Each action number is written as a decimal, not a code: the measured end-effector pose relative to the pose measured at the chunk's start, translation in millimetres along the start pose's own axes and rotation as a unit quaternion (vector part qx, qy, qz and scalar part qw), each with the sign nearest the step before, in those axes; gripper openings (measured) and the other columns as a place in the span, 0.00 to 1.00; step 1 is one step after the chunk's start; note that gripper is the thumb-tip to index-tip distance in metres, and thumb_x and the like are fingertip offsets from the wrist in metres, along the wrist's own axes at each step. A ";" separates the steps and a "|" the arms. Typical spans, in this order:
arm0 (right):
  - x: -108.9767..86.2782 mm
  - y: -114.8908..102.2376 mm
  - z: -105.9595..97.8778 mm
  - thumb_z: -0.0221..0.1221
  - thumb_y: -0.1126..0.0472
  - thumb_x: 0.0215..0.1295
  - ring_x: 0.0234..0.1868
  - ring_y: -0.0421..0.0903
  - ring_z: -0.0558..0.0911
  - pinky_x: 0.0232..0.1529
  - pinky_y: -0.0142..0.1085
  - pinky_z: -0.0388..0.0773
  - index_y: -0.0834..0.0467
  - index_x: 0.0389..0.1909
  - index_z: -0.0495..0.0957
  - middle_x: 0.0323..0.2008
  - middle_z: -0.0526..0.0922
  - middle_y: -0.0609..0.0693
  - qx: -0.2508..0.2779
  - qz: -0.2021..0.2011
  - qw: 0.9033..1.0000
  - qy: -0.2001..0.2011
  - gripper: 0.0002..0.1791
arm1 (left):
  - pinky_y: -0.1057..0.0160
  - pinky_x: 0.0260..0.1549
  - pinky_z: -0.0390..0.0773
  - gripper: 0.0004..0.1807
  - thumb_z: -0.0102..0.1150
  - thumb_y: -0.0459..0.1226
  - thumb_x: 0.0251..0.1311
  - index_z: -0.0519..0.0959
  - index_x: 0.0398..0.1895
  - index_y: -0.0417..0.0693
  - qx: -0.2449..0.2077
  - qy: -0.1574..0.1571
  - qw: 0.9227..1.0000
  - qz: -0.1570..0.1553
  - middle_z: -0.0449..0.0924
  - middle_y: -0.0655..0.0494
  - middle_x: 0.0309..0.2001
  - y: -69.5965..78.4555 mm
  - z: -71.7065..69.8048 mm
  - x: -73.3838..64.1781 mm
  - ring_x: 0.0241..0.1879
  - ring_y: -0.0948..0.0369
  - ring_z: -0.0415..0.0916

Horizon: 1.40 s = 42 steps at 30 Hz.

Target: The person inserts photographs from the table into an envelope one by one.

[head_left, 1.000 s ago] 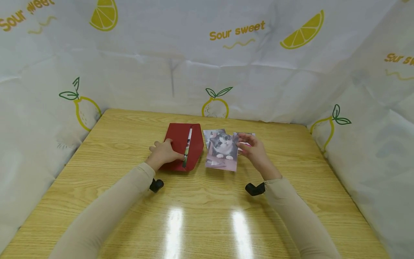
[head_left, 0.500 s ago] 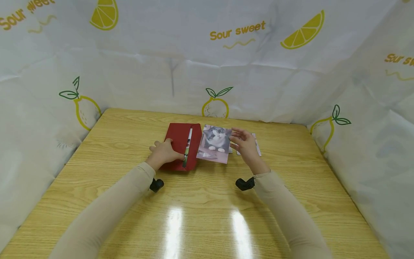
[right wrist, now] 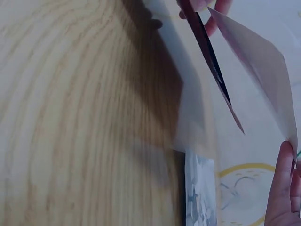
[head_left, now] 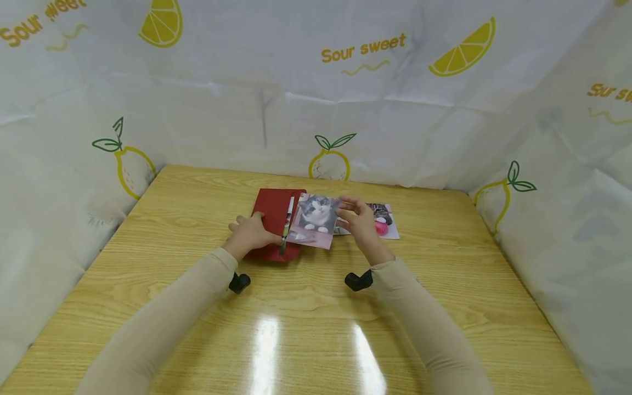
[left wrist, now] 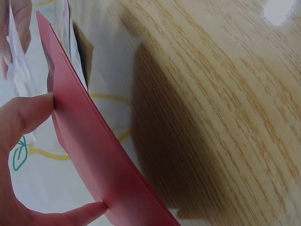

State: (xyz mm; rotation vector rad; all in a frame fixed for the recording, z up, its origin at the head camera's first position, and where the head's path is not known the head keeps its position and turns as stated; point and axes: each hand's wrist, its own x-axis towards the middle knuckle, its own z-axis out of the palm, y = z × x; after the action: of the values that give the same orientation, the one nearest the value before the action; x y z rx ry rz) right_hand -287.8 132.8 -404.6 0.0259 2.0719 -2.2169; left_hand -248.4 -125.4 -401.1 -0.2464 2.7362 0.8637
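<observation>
A red envelope (head_left: 272, 204) is held by my left hand (head_left: 250, 235), with a thumb and finger on its face in the left wrist view. A shadow under the envelope (left wrist: 94, 136) shows it raised off the table there. Colourful card edges (head_left: 284, 233) show in its opening on the right. My right hand (head_left: 359, 225) pinches the right edge of a photo card with a grey-and-white cat (head_left: 316, 219). This card is tilted, its left edge over the envelope's flap, beside the opening. In the right wrist view the card's pale back (right wrist: 263, 61) faces me, apart from the envelope.
A cat card with a pink ball (head_left: 385, 220) lies on the wooden table (head_left: 316, 302) right of my right hand. Another card (head_left: 342, 228) lies partly hidden behind the held one. A white lemon-print cloth (head_left: 222, 120) hangs around the table's back and sides.
My right hand has carried the cat card leftward from above the other cards to the envelope's opening. The card with the pink ball has come into fuller view. My left hand stays put.
</observation>
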 end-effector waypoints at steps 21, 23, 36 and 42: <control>-1.8 14.3 11.5 0.54 0.70 0.69 0.42 0.39 0.77 0.49 0.37 0.80 0.63 0.63 0.69 0.44 0.71 0.50 -0.022 0.000 1.000 0.000 0.22 | 0.39 0.47 0.71 0.52 0.70 0.55 0.44 0.59 0.70 0.43 -0.009 -0.002 1.000 0.006 0.58 0.29 0.59 0.2 2.6 1.9 0.57 0.36 0.53; -1.8 15.3 11.9 0.54 0.70 0.69 0.42 0.40 0.77 0.46 0.34 0.80 0.64 0.63 0.68 0.43 0.71 0.50 -0.028 -0.001 1.000 -0.003 0.22 | 0.39 0.46 0.71 0.52 0.70 0.54 0.44 0.59 0.70 0.42 -0.007 -0.003 1.000 0.008 0.58 0.29 0.59 0.4 2.4 2.3 0.56 0.36 0.53; -2.5 19.4 20.4 0.54 0.70 0.68 0.41 0.41 0.77 0.44 0.32 0.81 0.64 0.62 0.69 0.42 0.71 0.51 -0.027 -0.005 1.000 -0.013 0.21 | 0.39 0.46 0.70 0.52 0.70 0.55 0.45 0.59 0.70 0.42 -0.001 -0.003 1.000 0.007 0.58 0.28 0.59 0.1 1.7 2.6 0.56 0.36 0.54; -1.9 22.0 21.5 0.54 0.70 0.68 0.38 0.39 0.78 0.40 0.30 0.80 0.65 0.62 0.69 0.42 0.72 0.50 -0.026 -0.005 1.000 -0.013 0.21 | 0.37 0.47 0.70 0.52 0.70 0.55 0.44 0.59 0.70 0.43 -0.008 -0.004 1.000 0.001 0.58 0.29 0.59 -1.5 1.2 2.3 0.56 0.36 0.54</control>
State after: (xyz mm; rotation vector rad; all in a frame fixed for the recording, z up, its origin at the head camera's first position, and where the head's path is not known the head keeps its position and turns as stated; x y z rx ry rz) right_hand -282.6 110.2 -424.8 -0.0189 2.1191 -2.1568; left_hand -250.0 -126.0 -403.6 -0.2420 2.7234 0.8869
